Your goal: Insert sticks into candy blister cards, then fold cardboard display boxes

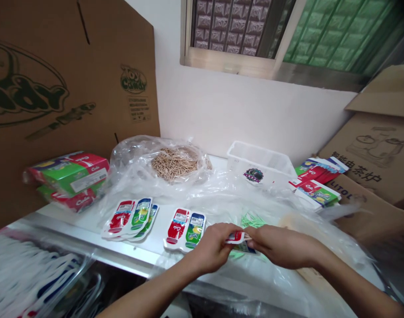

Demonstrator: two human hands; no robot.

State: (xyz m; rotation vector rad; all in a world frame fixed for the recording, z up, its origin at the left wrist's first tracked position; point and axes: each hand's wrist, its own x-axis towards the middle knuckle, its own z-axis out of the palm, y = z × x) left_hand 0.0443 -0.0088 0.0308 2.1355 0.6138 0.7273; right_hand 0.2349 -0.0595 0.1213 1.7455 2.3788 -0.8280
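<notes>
Above the front of the table, my left hand (218,245) is closed on a small bottle-print candy packet (235,237), whose red face and white edge show. My right hand (281,245) meets it at the packet's right end, fingers pinched around a thin tan stick (247,237). Fingers cover much of the packet. Just left of my left hand lies a flat packet with a red cola bottle and a green bottle (185,229). Farther left, similar packets (131,218) overlap in a pile. Light green sticks (253,219) lie behind and beneath my hands on clear plastic.
An open plastic bag of tan sticks (175,163) lies at the back. A white plastic bin (261,165) stands against the wall. Printed boxes (76,174) are stacked left, with more cartons (316,185) right. Large cardboard boxes (122,44) flank the table. White packets (32,274) fill a bag below.
</notes>
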